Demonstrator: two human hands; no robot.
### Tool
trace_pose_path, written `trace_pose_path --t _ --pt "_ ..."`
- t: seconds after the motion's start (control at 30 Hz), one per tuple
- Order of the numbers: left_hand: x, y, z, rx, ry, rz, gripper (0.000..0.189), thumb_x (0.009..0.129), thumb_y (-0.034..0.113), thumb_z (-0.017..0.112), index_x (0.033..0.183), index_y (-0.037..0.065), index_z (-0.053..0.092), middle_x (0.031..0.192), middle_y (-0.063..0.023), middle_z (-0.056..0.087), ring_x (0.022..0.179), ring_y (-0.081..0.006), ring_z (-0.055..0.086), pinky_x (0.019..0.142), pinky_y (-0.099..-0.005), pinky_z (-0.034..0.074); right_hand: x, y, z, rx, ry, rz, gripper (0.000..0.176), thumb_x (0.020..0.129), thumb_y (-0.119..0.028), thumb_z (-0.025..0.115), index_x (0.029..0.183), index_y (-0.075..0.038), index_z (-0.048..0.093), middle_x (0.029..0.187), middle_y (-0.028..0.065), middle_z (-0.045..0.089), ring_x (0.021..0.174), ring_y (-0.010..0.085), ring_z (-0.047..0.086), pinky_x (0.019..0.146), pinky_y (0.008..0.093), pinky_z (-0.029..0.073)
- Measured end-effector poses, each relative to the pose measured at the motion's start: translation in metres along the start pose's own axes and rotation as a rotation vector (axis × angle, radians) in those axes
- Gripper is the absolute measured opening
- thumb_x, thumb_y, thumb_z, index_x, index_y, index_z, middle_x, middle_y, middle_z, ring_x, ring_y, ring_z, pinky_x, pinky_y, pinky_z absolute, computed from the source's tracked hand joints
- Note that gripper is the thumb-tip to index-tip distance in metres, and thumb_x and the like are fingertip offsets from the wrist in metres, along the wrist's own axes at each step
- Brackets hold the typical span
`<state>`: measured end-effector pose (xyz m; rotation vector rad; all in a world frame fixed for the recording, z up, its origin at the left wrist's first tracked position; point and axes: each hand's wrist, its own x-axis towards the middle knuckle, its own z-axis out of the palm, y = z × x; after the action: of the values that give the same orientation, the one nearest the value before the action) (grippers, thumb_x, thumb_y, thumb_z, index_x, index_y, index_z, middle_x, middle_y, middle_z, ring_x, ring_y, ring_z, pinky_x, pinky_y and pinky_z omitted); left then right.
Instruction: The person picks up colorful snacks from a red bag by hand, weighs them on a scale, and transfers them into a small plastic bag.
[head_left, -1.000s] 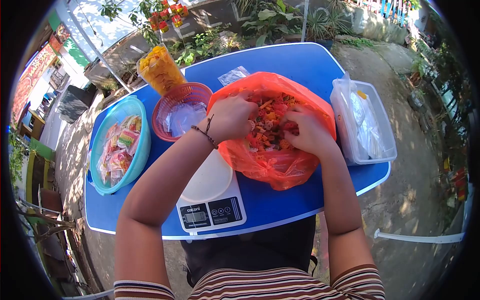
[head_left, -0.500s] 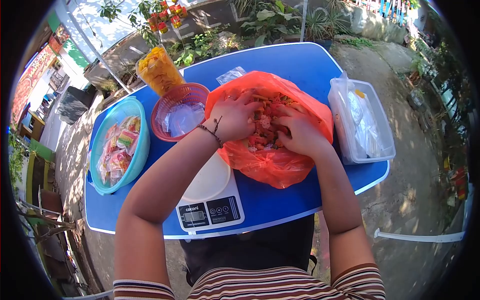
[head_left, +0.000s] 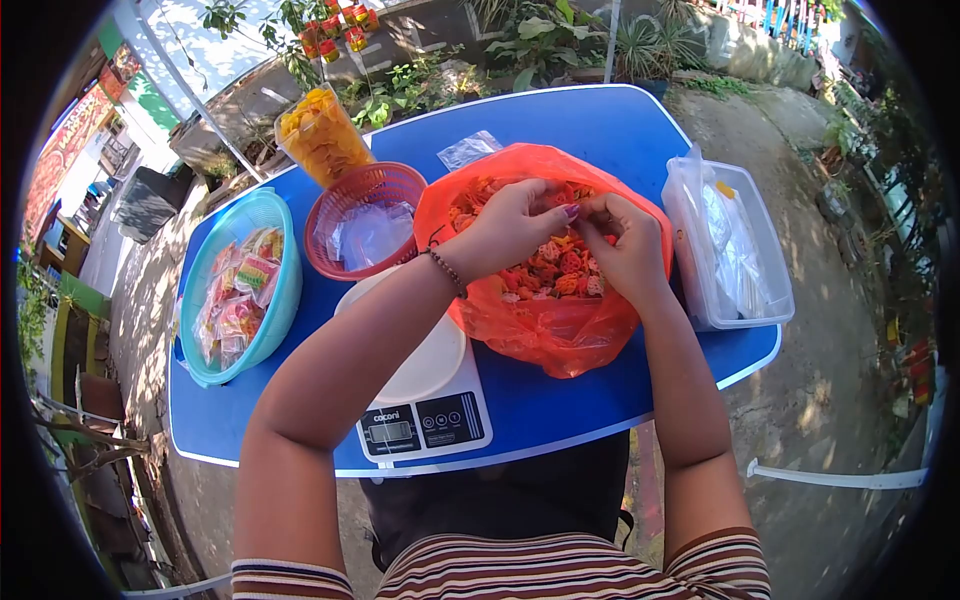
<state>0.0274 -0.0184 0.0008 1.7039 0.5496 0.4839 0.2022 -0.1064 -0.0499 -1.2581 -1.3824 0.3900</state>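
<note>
Nearest, a white scale (head_left: pixel 425 385) marked "coconi" sits on the blue table (head_left: pixel 560 405), touching the orange bag (head_left: pixel 545 335) of coloured snacks (head_left: pixel 562 272). Just above the snacks, in the bag's mouth, the left hand (head_left: pixel 505 230) and right hand (head_left: pixel 630 250) curl with fingertips pinched together, tip to tip; what they pinch I cannot tell. Half a second ago both lay spread, pressed into the snacks.

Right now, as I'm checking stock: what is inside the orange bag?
Small red, orange and yellow snack pieces fill the orange bag. The left hand and right hand cover part of them; anything deeper is hidden.
</note>
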Motion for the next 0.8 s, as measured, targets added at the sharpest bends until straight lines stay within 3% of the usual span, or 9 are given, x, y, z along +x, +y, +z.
trace_pose_path --t 0.07,0.17,0.3,0.37,0.5,0.57,0.67,0.8 --pt "-0.001 -0.001 0.003 0.009 0.051 -0.053 0.044 0.102 0.026 0.063 0.133 -0.004 0.056 0.117 -0.0102 0.067 0.104 -0.0145 0.067 0.09 -0.0296 0.055 0.0 0.003 0.005 0.167 -0.002 -0.035 0.014 0.087 0.001 0.071 0.101 0.0 0.071 0.092 0.0122 0.074 0.082 0.0162 0.073 0.075 0.0294 0.056" --pt "-0.004 -0.005 -0.002 -0.01 0.034 -0.076 0.04 0.103 0.027 0.061 0.13 -0.002 0.057 0.11 -0.0084 0.069 0.099 -0.0134 0.068 0.087 -0.0289 0.055 0.0 -0.007 -0.002 0.145 -0.094 0.004 0.012 0.088 -0.001 0.07 0.1 0.002 0.07 0.094 0.013 0.074 0.082 0.0159 0.072 0.075 0.0291 0.056" --pt "-0.007 -0.005 0.002 0.089 0.133 -0.148 0.03 0.106 0.027 0.055 0.114 -0.001 0.059 0.096 -0.0059 0.069 0.089 -0.0123 0.067 0.079 -0.0287 0.054 0.0 -0.022 -0.012 -0.275 -0.199 0.136 0.013 0.087 -0.001 0.067 0.099 0.002 0.068 0.095 0.0147 0.072 0.086 0.0211 0.072 0.081 0.0331 0.056" --pt "-0.003 -0.025 -0.001 0.279 0.076 -0.037 0.028 0.107 0.027 0.051 0.107 -0.001 0.057 0.094 -0.0091 0.067 0.087 -0.018 0.067 0.078 -0.0333 0.054 0.0 -0.012 -0.019 -0.52 -0.364 0.177 0.017 0.086 0.002 0.064 0.103 0.002 0.067 0.095 0.0147 0.072 0.091 0.0235 0.071 0.085 0.0355 0.055" --pt "-0.014 -0.009 0.011 0.68 -0.033 0.045 0.03 0.105 0.028 0.051 0.105 -0.002 0.055 0.096 -0.0178 0.064 0.092 -0.0324 0.065 0.082 -0.0428 0.052 -0.002 0.01 -0.022 -0.609 -0.259 0.019 0.026 0.084 0.004 0.058 0.108 0.0 0.066 0.099 0.0168 0.071 0.096 0.032 0.07 0.089 0.0392 0.054" --pt "-0.018 -0.007 0.013 0.796 -0.089 0.063 0.032 0.098 0.029 0.058 0.105 -0.002 0.055 0.099 -0.0202 0.063 0.098 -0.0368 0.062 0.085 -0.0448 0.051 -0.003 0.007 -0.022 -0.729 -0.197 -0.109 0.029 0.085 0.003 0.057 0.113 -0.001 0.066 0.102 0.0174 0.071 0.096 0.0325 0.07 0.089 0.0403 0.054" --pt "-0.016 -0.013 0.012 1.023 -0.109 0.135 0.037 0.087 0.027 0.067 0.107 -0.001 0.055 0.103 -0.0202 0.064 0.104 -0.037 0.062 0.091 -0.0451 0.049 -0.002 0.012 -0.02 -0.587 -0.359 0.1 0.031 0.087 0.001 0.058 0.117 0.0 0.066 0.105 0.0187 0.071 0.099 0.0336 0.069 0.091 0.0404 0.054" --pt "-0.016 -0.03 0.006 1.223 0.029 0.295 0.042 0.077 0.023 0.071 0.111 0.002 0.058 0.107 -0.0164 0.066 0.11 -0.0326 0.063 0.1 -0.0444 0.044 0.001 0.006 -0.017 -0.519 -0.359 0.188 0.03 0.087 -0.001 0.06 0.116 0.0 0.067 0.104 0.0201 0.071 0.1 0.0347 0.069 0.092 0.0411 0.053"
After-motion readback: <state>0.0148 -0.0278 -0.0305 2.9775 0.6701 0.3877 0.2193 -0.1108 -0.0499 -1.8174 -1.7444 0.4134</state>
